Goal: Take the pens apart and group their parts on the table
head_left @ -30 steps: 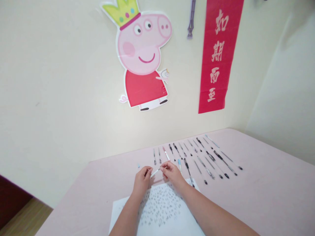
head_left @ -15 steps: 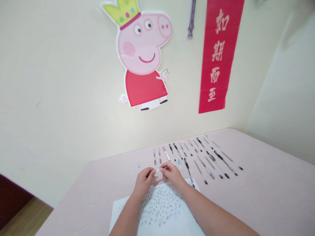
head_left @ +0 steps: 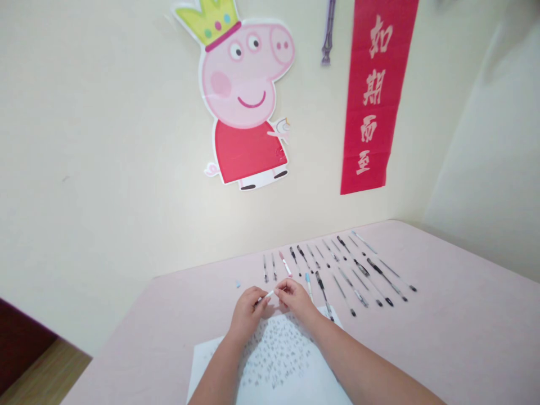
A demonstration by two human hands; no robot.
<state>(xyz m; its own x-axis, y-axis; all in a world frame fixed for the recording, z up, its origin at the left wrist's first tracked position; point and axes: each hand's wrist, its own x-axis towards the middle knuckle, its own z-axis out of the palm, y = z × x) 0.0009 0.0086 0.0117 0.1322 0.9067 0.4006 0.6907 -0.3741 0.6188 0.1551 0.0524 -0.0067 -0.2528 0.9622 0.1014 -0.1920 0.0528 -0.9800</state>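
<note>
L hand (head_left: 247, 309) and R hand (head_left: 295, 297) are sitting closer together than 1 s ago, fingers of each clamping one end of the white pen (head_left: 266, 295). Pink table (head_left: 442, 337) is bearing a written sheet (head_left: 278, 360), w/ a row of pens (head_left: 337, 270) beyond; held pen is hovering over sheet's far edge, small blue piece (head_left: 238, 284) lying nearby.

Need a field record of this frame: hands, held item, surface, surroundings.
left hand: pinching one end of a white pen
right hand: pinching the pen's other end
under hands: paper covered in writing, on a pink table
beyond hands: row of pens lying side by side
left of row: small blue cap, apart
wall: pig sticker, red banner
</note>
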